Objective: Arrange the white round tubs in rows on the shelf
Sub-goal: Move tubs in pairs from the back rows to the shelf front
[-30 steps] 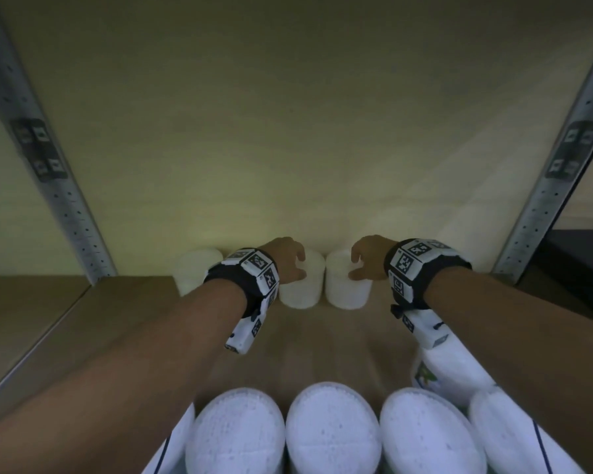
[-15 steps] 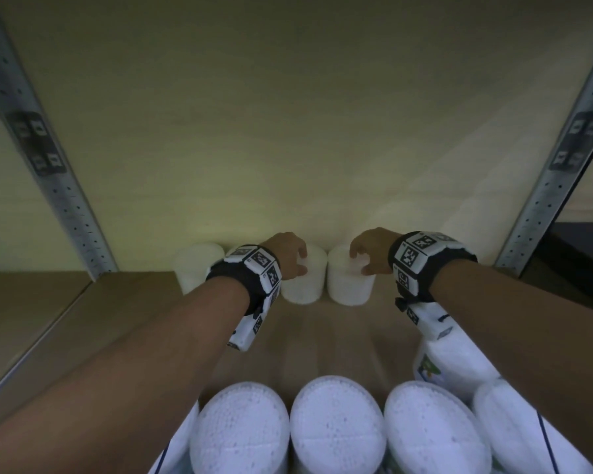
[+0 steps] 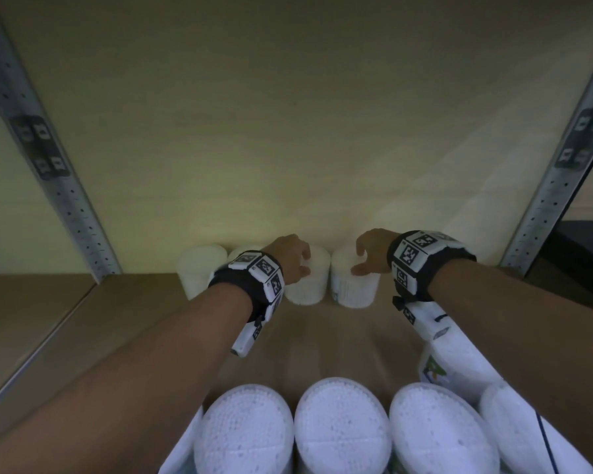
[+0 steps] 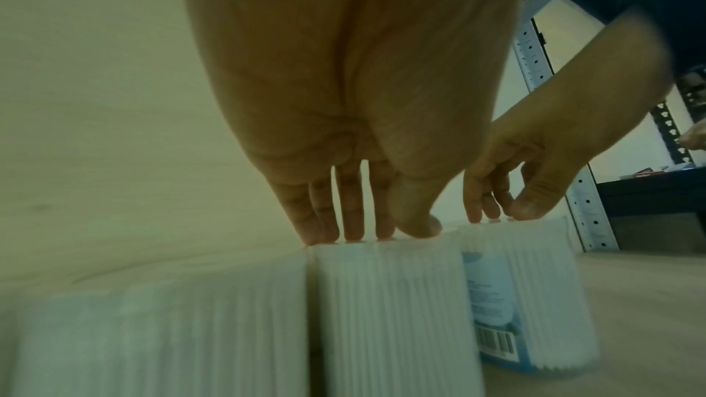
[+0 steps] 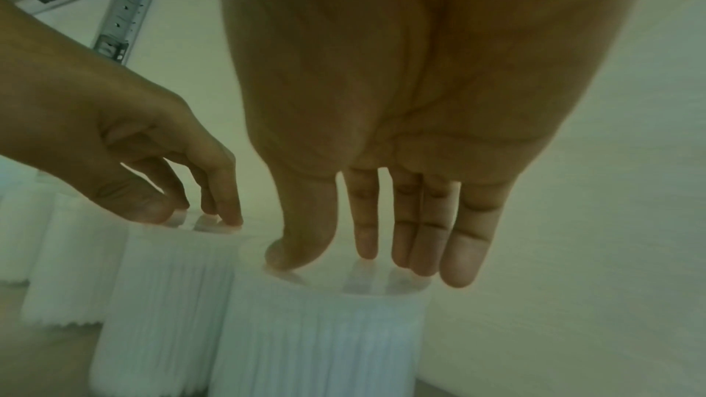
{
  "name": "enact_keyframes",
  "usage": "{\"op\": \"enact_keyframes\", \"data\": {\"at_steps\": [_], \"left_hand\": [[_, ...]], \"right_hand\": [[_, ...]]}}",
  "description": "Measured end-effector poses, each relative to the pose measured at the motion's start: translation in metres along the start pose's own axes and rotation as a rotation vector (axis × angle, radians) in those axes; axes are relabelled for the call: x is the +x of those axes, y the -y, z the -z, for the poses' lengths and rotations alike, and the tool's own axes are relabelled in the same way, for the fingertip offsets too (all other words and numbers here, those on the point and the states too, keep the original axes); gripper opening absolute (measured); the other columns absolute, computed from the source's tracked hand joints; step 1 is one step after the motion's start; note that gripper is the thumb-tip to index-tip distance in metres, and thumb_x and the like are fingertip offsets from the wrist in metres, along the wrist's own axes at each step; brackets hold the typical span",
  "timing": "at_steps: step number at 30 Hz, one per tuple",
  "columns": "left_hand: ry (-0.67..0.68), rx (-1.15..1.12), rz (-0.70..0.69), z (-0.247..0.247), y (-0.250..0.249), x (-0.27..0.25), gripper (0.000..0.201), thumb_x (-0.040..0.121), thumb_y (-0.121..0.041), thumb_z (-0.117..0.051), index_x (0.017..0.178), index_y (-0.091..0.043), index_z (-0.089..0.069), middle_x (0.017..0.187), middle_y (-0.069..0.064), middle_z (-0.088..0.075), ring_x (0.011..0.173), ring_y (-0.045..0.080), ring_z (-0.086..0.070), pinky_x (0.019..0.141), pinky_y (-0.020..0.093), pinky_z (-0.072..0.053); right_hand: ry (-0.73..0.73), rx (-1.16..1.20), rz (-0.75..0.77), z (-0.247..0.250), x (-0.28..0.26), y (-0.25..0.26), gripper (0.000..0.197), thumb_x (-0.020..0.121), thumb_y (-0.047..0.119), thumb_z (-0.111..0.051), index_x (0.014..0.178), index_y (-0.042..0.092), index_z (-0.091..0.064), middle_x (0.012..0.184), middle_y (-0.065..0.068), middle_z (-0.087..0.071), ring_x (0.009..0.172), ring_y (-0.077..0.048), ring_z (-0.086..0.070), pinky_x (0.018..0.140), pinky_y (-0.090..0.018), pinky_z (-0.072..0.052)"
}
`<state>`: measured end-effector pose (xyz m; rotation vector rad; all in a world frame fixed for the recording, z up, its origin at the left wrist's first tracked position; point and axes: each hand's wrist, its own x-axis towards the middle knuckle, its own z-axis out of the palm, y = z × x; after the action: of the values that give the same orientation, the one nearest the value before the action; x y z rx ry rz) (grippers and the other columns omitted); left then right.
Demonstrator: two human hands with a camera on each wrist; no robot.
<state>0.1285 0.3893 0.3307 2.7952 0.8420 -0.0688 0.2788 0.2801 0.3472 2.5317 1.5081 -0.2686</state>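
A wooden shelf [image 3: 144,323] is being worked on, bounded by perforated metal uprights [image 3: 65,200] and a pale back panel [image 3: 288,131]. A back row of white tubs is being built against that panel: the left hand [image 3: 290,260] is being rested on the third tub [image 3: 308,282], fingertips [image 4: 351,234] lying slightly spread along its top rim and the thumb at the front edge. The right hand [image 3: 370,256] is being lowered onto the fourth tub [image 3: 353,285], fingers [image 5: 420,237] straight and nearly together over the lid, thumb tip at the near rim. Whether real grip force is being applied cannot be told; it reads as top contact. Two more tubs [image 3: 201,271] are standing beyond the left hand's little-finger side. All four are standing upright, long axis vertical, lids up; the fourth tub's label [image 4: 492,307] is facing forward and slightly toward the left hand. The step is being judged as final seating of this pair. Next, both hands are probably to be pulled back toward the wrist side, where more tubs [image 3: 339,429] are waiting near the front edge for picking up.
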Motion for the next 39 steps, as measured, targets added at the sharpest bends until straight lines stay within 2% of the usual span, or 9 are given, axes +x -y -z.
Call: {"op": "enact_keyframes", "data": {"at_steps": [7, 13, 15, 17, 19, 22, 29, 36, 39], "left_hand": [[0.001, 0.012, -0.010, 0.001, 0.000, 0.000, 0.042, 0.094, -0.027, -0.057, 0.133, -0.010, -0.050, 0.139, 0.012, -0.041, 0.127, 0.028, -0.044, 0.103, 0.032, -0.036], [-0.007, 0.007, -0.007, 0.000, -0.001, 0.000, 0.042, 0.093, -0.026, -0.058, 0.131, -0.009, -0.051, 0.137, 0.013, -0.043, 0.125, 0.029, -0.046, 0.103, 0.034, -0.037], [-0.004, 0.010, -0.007, -0.001, -0.001, 0.000, 0.042, 0.093, -0.025, -0.058, 0.131, -0.009, -0.051, 0.137, 0.013, -0.043, 0.125, 0.029, -0.046, 0.102, 0.034, -0.038], [0.000, 0.014, -0.007, -0.001, -0.001, 0.000, 0.041, 0.094, -0.025, -0.057, 0.131, -0.009, -0.051, 0.136, 0.014, -0.043, 0.125, 0.029, -0.046, 0.102, 0.034, -0.037], [0.010, 0.029, -0.010, 0.000, -0.002, 0.001, 0.041, 0.094, -0.025, -0.057, 0.131, -0.009, -0.050, 0.137, 0.014, -0.043, 0.124, 0.030, -0.046, 0.102, 0.034, -0.037], [0.018, 0.044, -0.011, 0.001, -0.003, 0.002, 0.041, 0.094, -0.025, -0.057, 0.131, -0.008, -0.050, 0.136, 0.014, -0.043, 0.124, 0.030, -0.046, 0.101, 0.034, -0.038], [0.010, 0.040, -0.021, 0.001, -0.003, 0.003, 0.040, 0.094, -0.024, -0.057, 0.130, -0.007, -0.051, 0.135, 0.014, -0.044, 0.122, 0.030, -0.048, 0.099, 0.035, -0.040], [-0.008, 0.037, -0.022, -0.002, -0.002, 0.003, 0.041, 0.093, -0.025, -0.058, 0.131, -0.009, -0.051, 0.135, 0.014, -0.044, 0.123, 0.030, -0.048, 0.101, 0.035, -0.040], [-0.009, 0.036, -0.022, -0.003, -0.002, 0.004, 0.041, 0.093, -0.025, -0.058, 0.130, -0.009, -0.051, 0.135, 0.014, -0.045, 0.123, 0.031, -0.048, 0.101, 0.036, -0.040]], "right_hand": [[-0.007, 0.007, 0.018, 0.002, -0.004, 0.001, 0.052, 0.093, 0.034, -0.057, 0.132, 0.000, -0.051, 0.138, -0.014, -0.051, 0.125, -0.027, -0.051, 0.100, -0.029, -0.040], [0.064, 0.036, 0.074, 0.013, -0.005, 0.000, 0.052, 0.090, 0.000, -0.058, 0.139, 0.010, -0.046, 0.147, -0.010, -0.040, 0.132, -0.025, -0.044, 0.103, -0.026, -0.038], [0.002, 0.026, 0.079, 0.010, -0.005, -0.001, 0.046, 0.092, 0.002, -0.052, 0.137, 0.010, -0.048, 0.146, -0.010, -0.041, 0.131, -0.026, -0.045, 0.103, -0.028, -0.039], [-0.069, 0.031, 0.067, 0.004, -0.004, -0.001, 0.040, 0.095, 0.017, -0.053, 0.134, 0.010, -0.050, 0.142, -0.011, -0.044, 0.126, -0.028, -0.048, 0.102, -0.033, -0.041], [-0.065, 0.028, 0.034, -0.001, -0.002, -0.002, 0.045, 0.095, 0.037, -0.052, 0.131, 0.009, -0.050, 0.137, -0.012, -0.047, 0.123, -0.029, -0.050, 0.101, -0.036, -0.042], [-0.020, 0.023, 0.016, -0.003, -0.001, 0.000, 0.054, 0.093, 0.044, -0.053, 0.127, 0.002, -0.054, 0.131, -0.016, -0.055, 0.119, -0.032, -0.055, 0.101, -0.039, -0.046], [-0.021, 0.018, 0.026, -0.002, -0.001, 0.000, 0.054, 0.093, 0.040, -0.055, 0.128, -0.001, -0.053, 0.131, -0.018, -0.055, 0.118, -0.032, -0.055, 0.098, -0.038, -0.046], [0.050, 0.023, 0.083, 0.007, -0.001, 0.001, 0.051, 0.092, 0.013, -0.060, 0.140, 0.007, -0.044, 0.149, -0.008, -0.037, 0.135, -0.024, -0.040, 0.103, -0.025, -0.034], [0.049, 0.032, 0.077, 0.007, 0.000, 0.004, 0.048, 0.095, 0.004, -0.049, 0.142, 0.010, -0.041, 0.154, -0.010, -0.029, 0.140, -0.025, -0.034, 0.107, -0.026, -0.033]]}}
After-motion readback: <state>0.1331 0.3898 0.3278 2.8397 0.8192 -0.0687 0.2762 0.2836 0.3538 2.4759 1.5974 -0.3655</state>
